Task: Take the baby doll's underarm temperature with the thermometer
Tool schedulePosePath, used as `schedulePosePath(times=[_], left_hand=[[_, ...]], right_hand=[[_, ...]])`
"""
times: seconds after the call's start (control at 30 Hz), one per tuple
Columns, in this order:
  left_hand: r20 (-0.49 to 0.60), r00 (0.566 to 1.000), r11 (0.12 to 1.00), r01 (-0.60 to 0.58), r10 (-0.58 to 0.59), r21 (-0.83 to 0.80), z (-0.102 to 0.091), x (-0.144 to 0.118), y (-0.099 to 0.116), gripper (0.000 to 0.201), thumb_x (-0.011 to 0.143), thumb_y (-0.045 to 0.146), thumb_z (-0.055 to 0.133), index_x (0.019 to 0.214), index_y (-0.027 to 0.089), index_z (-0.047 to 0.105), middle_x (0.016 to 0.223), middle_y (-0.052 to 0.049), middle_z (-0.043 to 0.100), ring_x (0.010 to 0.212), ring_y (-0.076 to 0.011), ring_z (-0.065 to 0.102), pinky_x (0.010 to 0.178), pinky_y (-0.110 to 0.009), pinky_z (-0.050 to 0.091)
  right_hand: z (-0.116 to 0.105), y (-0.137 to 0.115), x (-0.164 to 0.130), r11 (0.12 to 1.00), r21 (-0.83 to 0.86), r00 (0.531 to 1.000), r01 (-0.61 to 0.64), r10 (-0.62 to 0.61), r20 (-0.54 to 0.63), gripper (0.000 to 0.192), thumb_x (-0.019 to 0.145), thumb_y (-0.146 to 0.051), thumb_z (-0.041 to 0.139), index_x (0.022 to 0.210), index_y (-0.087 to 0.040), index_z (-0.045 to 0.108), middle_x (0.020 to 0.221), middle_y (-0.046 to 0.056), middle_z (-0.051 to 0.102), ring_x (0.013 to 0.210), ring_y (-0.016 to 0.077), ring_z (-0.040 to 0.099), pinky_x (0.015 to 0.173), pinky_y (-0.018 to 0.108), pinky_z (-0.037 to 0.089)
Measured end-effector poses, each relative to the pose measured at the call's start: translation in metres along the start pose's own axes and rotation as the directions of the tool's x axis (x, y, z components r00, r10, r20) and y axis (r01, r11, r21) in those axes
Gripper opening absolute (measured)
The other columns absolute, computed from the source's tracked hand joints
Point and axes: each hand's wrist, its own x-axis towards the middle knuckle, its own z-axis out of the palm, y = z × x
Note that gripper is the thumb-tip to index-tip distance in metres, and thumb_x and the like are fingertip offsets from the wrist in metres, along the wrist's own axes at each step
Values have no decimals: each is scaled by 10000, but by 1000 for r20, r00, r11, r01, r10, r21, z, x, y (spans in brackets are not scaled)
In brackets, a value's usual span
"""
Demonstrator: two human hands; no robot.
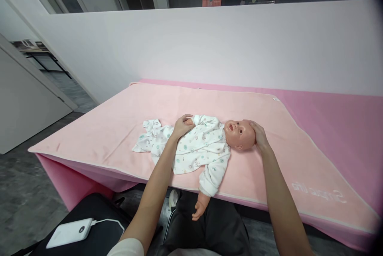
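Note:
A baby doll [239, 134] lies on its back on a pink blanket [113, 128], its head to the right. It wears a white printed top [200, 144] and white printed trousers [155, 138]. My left hand [182, 127] is closed around the doll's far hand [189, 122], over its belly. My right hand [259, 133] cups the crown of the doll's head, with the fingers curved against it. The doll's near arm [201, 204] hangs over the front edge of the table, its hand bare.
The blanket covers a table with a pink cloth [344, 128], against a white wall [209, 48] with a window above. At lower left, a white power bank [70, 233] with a cable lies on a black surface [98, 208]. A door [26, 104] stands at the left.

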Motion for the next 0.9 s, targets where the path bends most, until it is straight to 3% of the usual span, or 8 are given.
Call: schedulePosePath(times=[0.17,0.4,0.77,0.9], left_hand=[[13,999,996,37,-36,-85,-2,1,-2,672,558,281,745,1195,197,546,950,-59,629,862,-172,601,823,-322,472],[6,1000,989,-23,24,-147,1,2,-5,582,604,303,723,1155,193,572,983,-65,628,889,-174,597,832,-324,464],[-40,993,990,-112,109,-84,2,0,0,414,641,296,674,1039,210,601,1007,-30,641,945,-164,583,880,-308,434],[-85,995,997,-58,52,-60,2,1,-1,402,639,347,685,1007,199,615,919,-23,649,851,-152,595,812,-294,459]], right_hand=[[0,0,0,1000,11,1000,-1,1,-4,376,716,-513,604,922,-212,696,1026,33,688,1001,232,603,908,353,459],[1,-1,-1,1000,17,1000,-12,12,-8,382,707,-527,609,905,-211,692,1006,35,693,980,239,610,897,363,464],[2,-7,-4,1000,6,1000,-14,14,10,366,717,-538,594,886,-226,679,962,22,703,962,232,622,869,360,480],[3,-7,-4,999,25,1000,-26,25,12,361,719,-529,597,891,-223,679,968,26,701,961,232,621,869,360,480]])
